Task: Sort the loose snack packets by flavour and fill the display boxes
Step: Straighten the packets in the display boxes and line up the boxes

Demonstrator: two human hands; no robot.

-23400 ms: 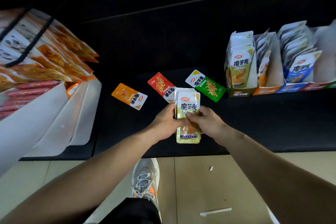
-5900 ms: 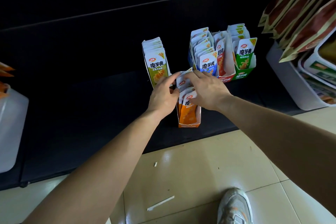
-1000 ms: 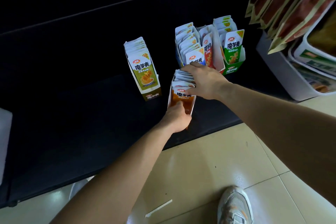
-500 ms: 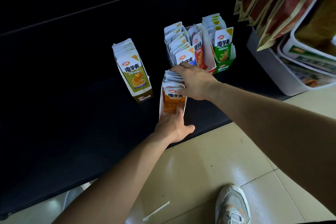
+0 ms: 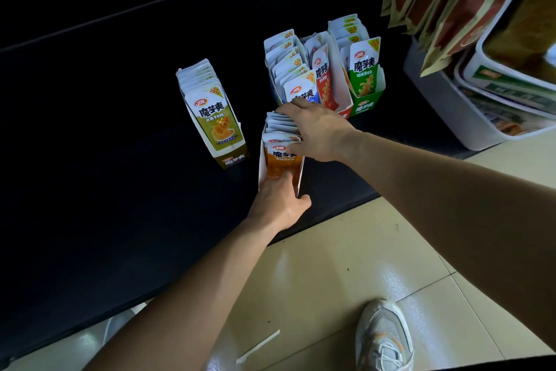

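Note:
An orange display box full of upright orange packets stands near the front edge of the black shelf. My left hand grips the box's front end, fingers on the front and thumb at its right corner. My right hand rests flat on the packet tops with straight fingers. An olive box stands to the left. Behind stand a blue box, a red one and a green one, all holding packets.
White bins with larger snack bags stand at the shelf's right end. The tiled floor lies below the shelf edge, with my shoe and a white strip on it.
My left hand's thumb has come out to the box's right corner. My right hand stays on the packet tops. The view has shifted slightly to the right.

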